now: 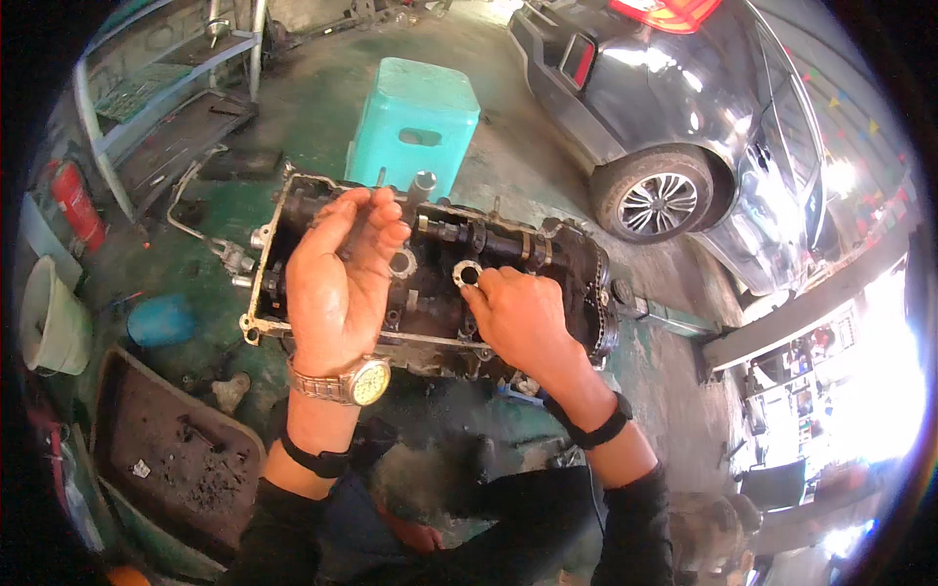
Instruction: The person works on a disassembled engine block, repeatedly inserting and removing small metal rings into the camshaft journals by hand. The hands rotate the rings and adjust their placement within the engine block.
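A dark, oily engine cylinder head (pixel 430 317) lies lengthwise in front of me, with a pale gasket edge, camshaft parts and a timing chain (pixel 593 311) at its right end. My left hand (pixel 337 273) is over its left part, palm turned to the right, fingers half curled and apart, with nothing visible in it. My right hand (pixel 523 317) reaches down to its middle, fingers bent and pressed together beside a round tube opening (pixel 469 274). Whatever those fingertips hold, if anything, is hidden. Between the hands shows a second round opening (pixel 403 263).
A turquoise plastic stool (pixel 415 107) stands just behind the engine part. To the far right is a dark car (pixel 655 98). A dirty tray (pixel 176 449) with debris, a pale bucket (pixel 54 317), a fire extinguisher (pixel 76 203) and a metal rack (pixel 171 83) are on the left.
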Available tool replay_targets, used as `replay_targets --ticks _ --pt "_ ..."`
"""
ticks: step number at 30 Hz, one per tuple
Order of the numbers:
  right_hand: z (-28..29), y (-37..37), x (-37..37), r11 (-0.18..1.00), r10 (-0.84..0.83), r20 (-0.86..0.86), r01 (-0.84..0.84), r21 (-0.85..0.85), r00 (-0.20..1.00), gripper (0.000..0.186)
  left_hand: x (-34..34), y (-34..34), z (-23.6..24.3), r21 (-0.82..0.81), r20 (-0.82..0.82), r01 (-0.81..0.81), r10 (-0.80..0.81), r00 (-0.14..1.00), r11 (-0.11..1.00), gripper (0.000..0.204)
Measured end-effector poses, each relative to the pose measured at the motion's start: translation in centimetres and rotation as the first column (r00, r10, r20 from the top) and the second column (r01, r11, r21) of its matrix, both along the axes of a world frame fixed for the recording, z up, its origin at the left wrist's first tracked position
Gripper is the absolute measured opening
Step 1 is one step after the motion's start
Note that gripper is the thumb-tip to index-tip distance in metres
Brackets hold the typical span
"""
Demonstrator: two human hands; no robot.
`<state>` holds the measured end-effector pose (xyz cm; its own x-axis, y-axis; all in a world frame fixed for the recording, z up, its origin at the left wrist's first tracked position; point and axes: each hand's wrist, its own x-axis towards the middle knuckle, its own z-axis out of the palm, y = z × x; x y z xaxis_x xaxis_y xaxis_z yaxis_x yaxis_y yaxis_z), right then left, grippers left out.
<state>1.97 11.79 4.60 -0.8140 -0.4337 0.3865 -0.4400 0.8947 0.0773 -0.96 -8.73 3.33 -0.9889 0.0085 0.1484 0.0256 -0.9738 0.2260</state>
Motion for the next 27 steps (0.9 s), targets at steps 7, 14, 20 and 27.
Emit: replay_targets --ticks 7,14,20,27 --pt "0.0 0.2 0.0 0.997 -0.049 0.069 0.053 -0.052 0.996 0.024 -0.1 -0.2 0.1 0.010 0.028 0.010 -0.010 1.000 1.000 0.017" --pt "-0.6 0.8 0.2 0.996 0.038 0.081 -0.030 -0.089 0.996 0.017 0.0 -0.2 0.1 0.005 0.037 0.005 -0.006 0.999 1.000 0.017" --pt "-0.7 0.3 -0.1 0.998 -0.057 0.075 0.057 0.000 0.996 0.021 0.0 0.9 -0.1 0.011 -0.032 0.018 -0.018 0.999 1.000 0.018" --pt "-0.2 0.5 0.5 0.990 0.066 0.076 -0.055 -0.133 0.995 0.016 1.5 5.1 -1.0 0.022 -0.141 0.102 -0.097 0.985 0.995 0.020"
